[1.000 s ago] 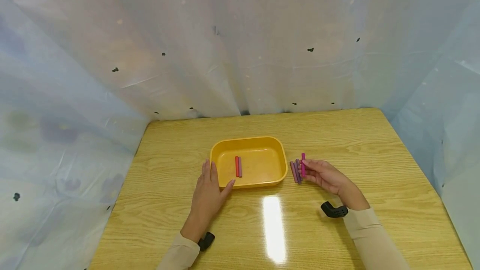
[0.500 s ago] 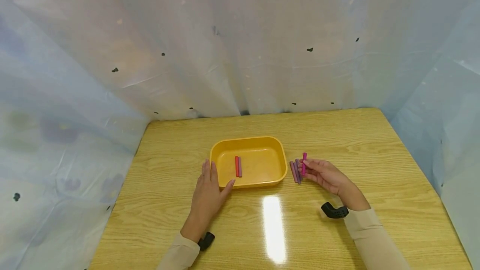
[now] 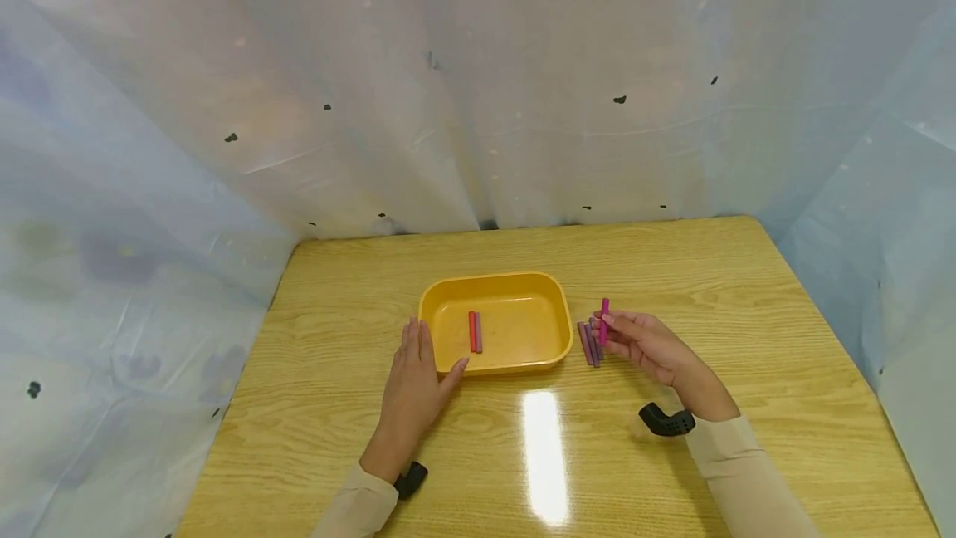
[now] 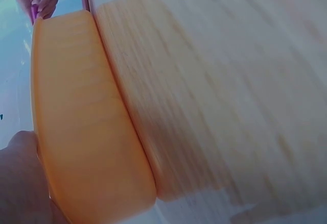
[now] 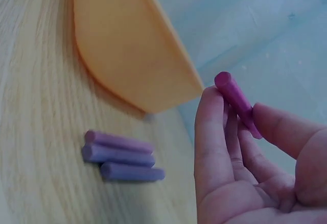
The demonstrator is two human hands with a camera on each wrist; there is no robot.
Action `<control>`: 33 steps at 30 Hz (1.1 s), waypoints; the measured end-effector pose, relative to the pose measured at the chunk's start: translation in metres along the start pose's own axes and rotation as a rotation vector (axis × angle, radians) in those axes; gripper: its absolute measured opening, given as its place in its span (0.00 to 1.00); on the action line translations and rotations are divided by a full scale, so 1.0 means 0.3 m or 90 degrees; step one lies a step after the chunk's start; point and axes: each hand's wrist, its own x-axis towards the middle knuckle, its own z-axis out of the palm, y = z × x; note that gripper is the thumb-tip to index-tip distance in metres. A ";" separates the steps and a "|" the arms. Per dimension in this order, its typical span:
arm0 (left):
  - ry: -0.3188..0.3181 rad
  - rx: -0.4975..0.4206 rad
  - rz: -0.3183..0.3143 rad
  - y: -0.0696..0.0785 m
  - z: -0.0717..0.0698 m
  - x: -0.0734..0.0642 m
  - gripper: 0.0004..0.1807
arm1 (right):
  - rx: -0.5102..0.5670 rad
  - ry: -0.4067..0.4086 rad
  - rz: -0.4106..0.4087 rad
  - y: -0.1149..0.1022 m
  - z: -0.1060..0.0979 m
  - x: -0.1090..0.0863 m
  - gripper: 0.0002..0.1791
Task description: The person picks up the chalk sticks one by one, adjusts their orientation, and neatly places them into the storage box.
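Observation:
My right hand pinches a magenta crayon between thumb and fingers, above the table just right of the yellow tray. Under those fingertips, three purple and mauve crayons lie side by side on the wood. My left hand rests at the tray's near left corner, fingers straight along the left side and thumb by the front rim. Inside the tray, a red crayon and a mauve crayon lie next to each other. The left wrist view shows mostly the tray's outer wall.
The wooden table reaches back to a pale plastic sheet that hangs behind it and at both sides. Black wrist mounts sit on both wrists. A bright reflection lies on the tabletop in front of the tray.
The magenta crayon has risen slightly and its tilt has shifted in the right fingers. The left hand and the tray have stayed in place.

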 end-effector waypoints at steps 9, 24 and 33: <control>0.016 0.010 0.014 -0.002 -0.004 0.000 0.53 | -0.042 -0.002 -0.010 -0.041 0.067 0.004 0.15; 0.003 0.077 0.029 -0.006 -0.017 0.015 0.54 | -0.062 -0.040 0.008 -0.023 0.150 0.040 0.26; -0.026 0.085 0.015 0.002 -0.031 0.018 0.54 | -0.084 -0.051 0.018 -0.006 0.193 0.060 0.23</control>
